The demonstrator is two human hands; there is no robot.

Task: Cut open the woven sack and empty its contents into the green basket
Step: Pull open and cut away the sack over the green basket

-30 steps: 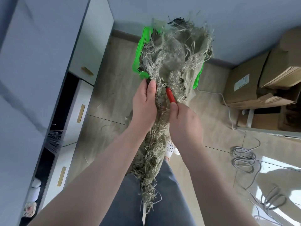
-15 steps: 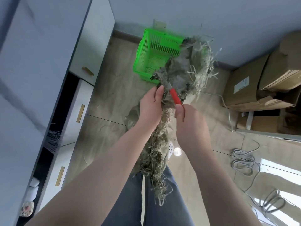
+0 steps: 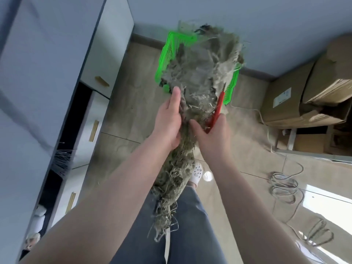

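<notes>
Both hands clasp the frayed woven sack [image 3: 192,96] at its middle: the left hand [image 3: 168,121] curls round one side, the right hand [image 3: 213,136] grips the other along with a red-handled cutter [image 3: 217,109]. The sack's upper end hangs over the green basket [image 3: 167,56] on the floor; cardboard boxes [image 3: 304,88] stand near.

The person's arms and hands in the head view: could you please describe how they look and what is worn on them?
Both forearms are bare, with no sleeves in view. The left hand and right hand wear no gloves, and no rings, watch or bracelet show on them. Below the arms, grey-blue trousers and a white perforated clog are visible.
</notes>
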